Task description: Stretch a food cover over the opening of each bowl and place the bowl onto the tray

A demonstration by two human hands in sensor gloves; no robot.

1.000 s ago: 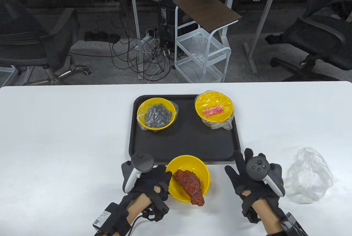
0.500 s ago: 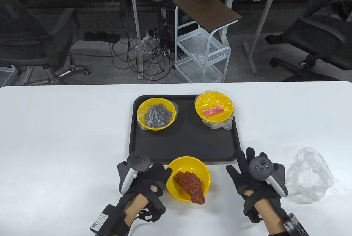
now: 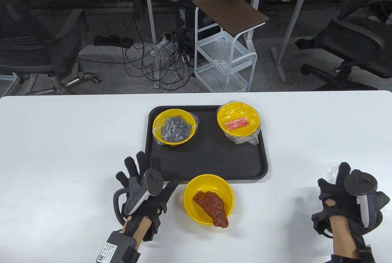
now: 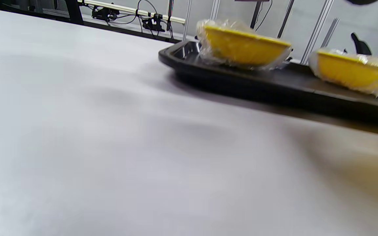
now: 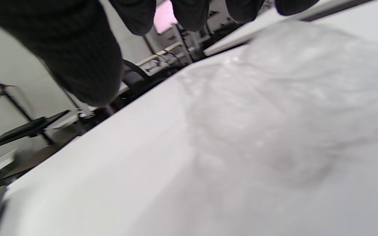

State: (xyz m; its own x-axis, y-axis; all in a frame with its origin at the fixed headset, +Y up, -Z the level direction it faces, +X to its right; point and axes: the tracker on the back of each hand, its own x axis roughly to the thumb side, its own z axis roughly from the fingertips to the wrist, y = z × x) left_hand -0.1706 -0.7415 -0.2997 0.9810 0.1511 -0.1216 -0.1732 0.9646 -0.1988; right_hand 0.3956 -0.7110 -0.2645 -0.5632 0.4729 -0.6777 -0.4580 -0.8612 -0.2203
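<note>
Left hand (image 3: pixel 144 188) spread flat, lower left; right hand (image 3: pixel 346 197) lower right over the cover (image 5: pixel 290 98), grip unclear.

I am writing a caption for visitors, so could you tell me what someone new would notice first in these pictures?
Three bright yellow bowls stand out: two plastic-covered ones sit at the far end of the black tray, and an uncovered bowl with a reddish-brown piece of food stands on the white table just in front of it. The black-gloved left hand and right hand flank that bowl.
</note>
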